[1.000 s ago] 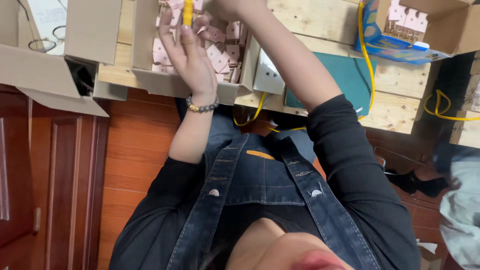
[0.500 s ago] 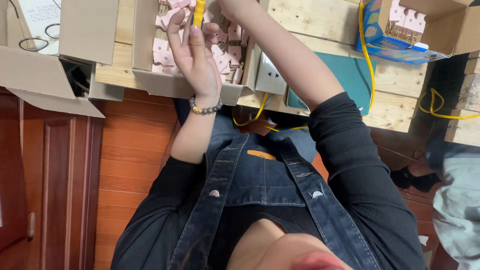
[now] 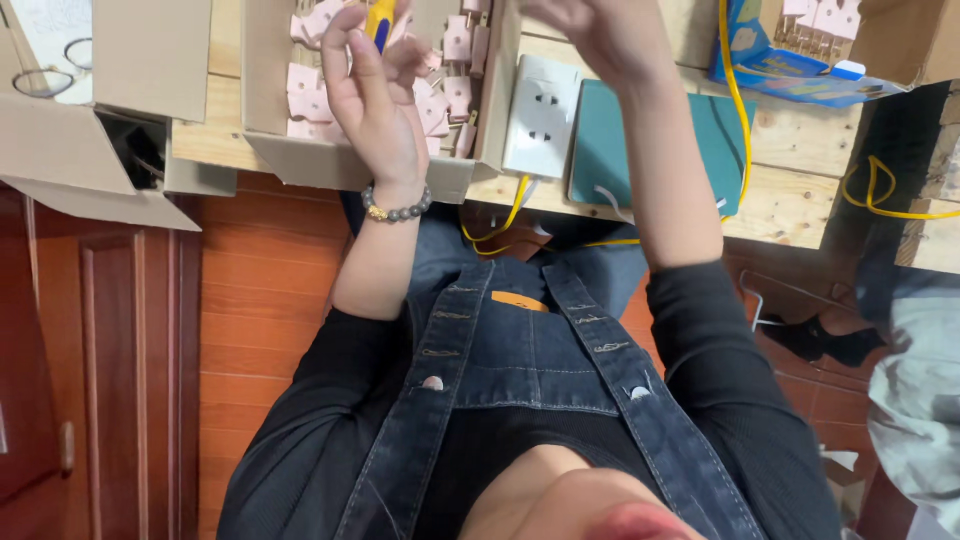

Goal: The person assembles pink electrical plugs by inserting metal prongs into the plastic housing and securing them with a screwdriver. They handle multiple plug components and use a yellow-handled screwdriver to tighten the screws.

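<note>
Over the open cardboard box [image 3: 340, 160] at the far left of the surface [image 3: 790, 205], my left hand [image 3: 375, 100] is up, palm toward me, fingers curled and pinching a yellow-and-blue tool [image 3: 380, 18] by its handle. Right below it, the box is packed with pink parts [image 3: 310, 95] with metal prongs. My right hand [image 3: 590, 30] is raised too, over to the right, above the white socket plate [image 3: 540, 120]. By my reckoning, I'm mid-step here, tool raised and both hands working up at the box's far end. Any next move calls for a firm grip on that handle and a clear line to whatever the tip meets. Now the trouble: the tool's working end runs off the top edge, so I can't say what it touches. My right fingers are cut off as well, and I can't tell if they're spread or gripping anything.
</note>
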